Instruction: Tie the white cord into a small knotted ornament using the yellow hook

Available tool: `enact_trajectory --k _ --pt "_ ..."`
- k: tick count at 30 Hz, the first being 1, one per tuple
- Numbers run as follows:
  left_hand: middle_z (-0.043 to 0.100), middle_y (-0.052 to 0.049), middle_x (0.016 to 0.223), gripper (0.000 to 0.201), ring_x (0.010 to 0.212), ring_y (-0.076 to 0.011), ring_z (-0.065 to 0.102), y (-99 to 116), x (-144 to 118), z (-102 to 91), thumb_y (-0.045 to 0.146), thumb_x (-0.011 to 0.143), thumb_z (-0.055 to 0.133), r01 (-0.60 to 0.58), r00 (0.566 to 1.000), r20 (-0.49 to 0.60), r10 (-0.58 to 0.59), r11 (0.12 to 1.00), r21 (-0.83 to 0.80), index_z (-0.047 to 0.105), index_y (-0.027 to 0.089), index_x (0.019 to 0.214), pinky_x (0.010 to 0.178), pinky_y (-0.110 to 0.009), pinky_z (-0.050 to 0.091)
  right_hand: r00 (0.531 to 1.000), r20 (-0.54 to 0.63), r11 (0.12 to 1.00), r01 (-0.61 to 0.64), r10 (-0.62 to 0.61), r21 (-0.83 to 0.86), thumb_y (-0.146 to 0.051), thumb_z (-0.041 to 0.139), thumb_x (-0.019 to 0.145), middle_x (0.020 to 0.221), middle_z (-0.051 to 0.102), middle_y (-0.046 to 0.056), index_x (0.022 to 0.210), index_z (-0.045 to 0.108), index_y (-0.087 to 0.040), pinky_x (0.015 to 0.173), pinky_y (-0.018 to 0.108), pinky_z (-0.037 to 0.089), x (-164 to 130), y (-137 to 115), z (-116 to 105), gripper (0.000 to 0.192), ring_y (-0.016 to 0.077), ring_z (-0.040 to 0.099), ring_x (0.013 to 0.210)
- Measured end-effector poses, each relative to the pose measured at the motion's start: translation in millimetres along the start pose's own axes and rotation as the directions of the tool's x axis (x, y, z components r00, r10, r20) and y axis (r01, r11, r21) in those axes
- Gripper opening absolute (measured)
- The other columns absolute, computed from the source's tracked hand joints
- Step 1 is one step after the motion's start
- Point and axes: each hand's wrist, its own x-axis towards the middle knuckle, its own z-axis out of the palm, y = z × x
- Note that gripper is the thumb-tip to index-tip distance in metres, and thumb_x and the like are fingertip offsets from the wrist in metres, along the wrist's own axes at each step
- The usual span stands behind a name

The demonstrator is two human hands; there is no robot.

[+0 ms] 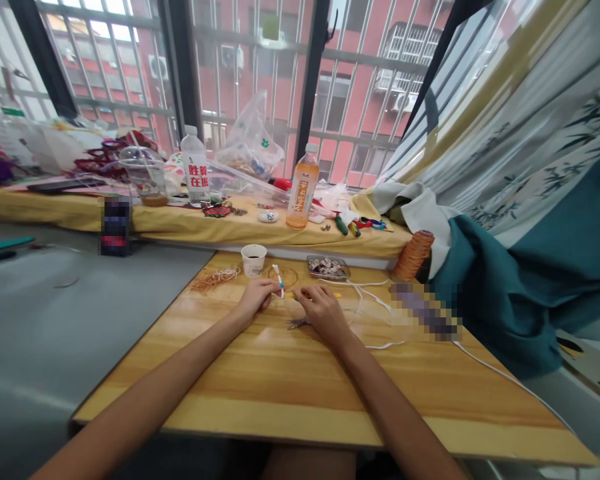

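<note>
Pinched in my left hand is a short white cord with a small blue band around it, standing up past the fingertips. My right hand is curled a little to the right, thumb and fingers together; what they hold, if anything, is too small to make out. Small scissors lie on the wooden table beneath the right hand, partly hidden by it. Just beyond the hands are a paper cup of dark liquid and a clear tray of small pieces.
Orange and white thread scraps lie left of the cup. White cords trail on the right, near an orange thread spool. The cloth-covered sill holds an orange drink bottle, a water bottle and pliers. A teal curtain hangs right.
</note>
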Motion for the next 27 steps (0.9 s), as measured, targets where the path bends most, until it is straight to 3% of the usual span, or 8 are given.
enact_trajectory --k 13,20,27 --pt "0.032 0.007 0.028 0.02 0.026 -0.0041 0.024 -1.2 2.3 -1.8 0.032 0.062 0.055 0.026 0.998 -0.048 -0.029 0.998 -0.064 0.054 0.013 0.055 0.033 -0.02 0.009 0.992 -0.019 0.992 -0.123 0.123 0.009 -0.018 0.039 0.083 0.087 0.057 0.008 0.104 0.054 -0.015 0.073 0.029 0.033 -0.9 -0.7 1.9 0.025 0.0166 0.048 0.081" --pt "0.057 0.0 0.052 0.02 0.026 -0.0021 0.029 -3.6 5.6 -1.5 0.031 0.062 0.052 0.003 1.0 -0.021 -0.005 0.995 -0.104 0.051 0.012 0.057 0.029 -0.018 0.013 0.997 0.021 0.997 -0.08 0.08 -0.017 -0.016 0.043 0.081 0.089 0.057 0.008 0.108 0.052 -0.015 0.073 0.03 0.033 -0.6 -0.7 -0.7 0.028 0.0173 0.048 0.081" --pt "0.063 -0.004 0.059 0.017 0.026 -0.0023 0.029 -2.5 5.6 -2.3 0.028 0.06 0.051 0.044 0.999 0.001 -0.045 0.992 -0.118 0.053 0.011 0.059 0.028 -0.018 0.015 0.996 -0.012 0.996 -0.089 0.089 -0.026 -0.016 0.04 0.083 0.088 0.057 0.008 0.109 0.051 -0.015 0.073 0.029 0.034 -0.8 -2.1 0.4 0.028 0.0171 0.048 0.08"
